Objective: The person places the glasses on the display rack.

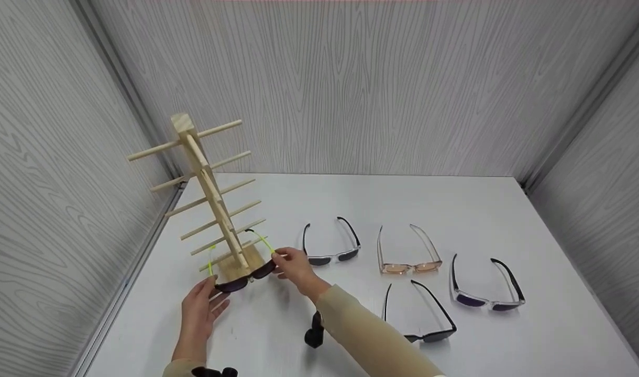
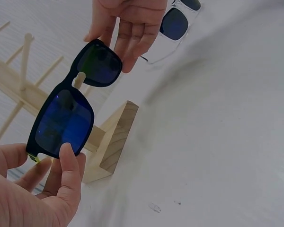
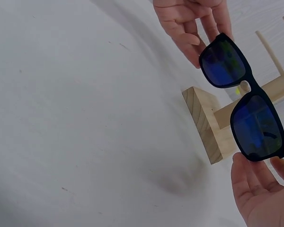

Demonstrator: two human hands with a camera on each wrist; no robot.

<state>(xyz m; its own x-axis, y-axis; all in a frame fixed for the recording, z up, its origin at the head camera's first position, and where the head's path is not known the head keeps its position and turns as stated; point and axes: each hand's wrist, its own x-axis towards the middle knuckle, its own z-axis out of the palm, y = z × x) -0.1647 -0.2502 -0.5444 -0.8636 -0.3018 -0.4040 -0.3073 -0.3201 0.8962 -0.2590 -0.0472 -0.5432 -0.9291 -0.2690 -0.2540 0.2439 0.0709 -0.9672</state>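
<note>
Both hands hold dark sunglasses [image 1: 232,285] with yellow-green temples, low at the front of a wooden rack [image 1: 215,193]. My left hand [image 1: 198,309] grips the left corner of the frame, and my right hand [image 1: 296,269] pinches the right corner. In the left wrist view the blue lenses [image 2: 65,120] face the camera, with the left hand [image 2: 42,189] at the lower end. A peg end [image 3: 245,86] shows at the nose bridge in the right wrist view. The temples extend back on either side of the rack's post.
Right of the rack, clear-framed dark-lens glasses [image 1: 319,260], peach-tinted glasses [image 1: 396,268], black glasses [image 1: 438,335] and more clear-framed glasses with black temples [image 1: 470,301] lie on the white table [image 1: 560,324]. Grey wood-patterned panels [image 1: 340,84] stand at the back and sides.
</note>
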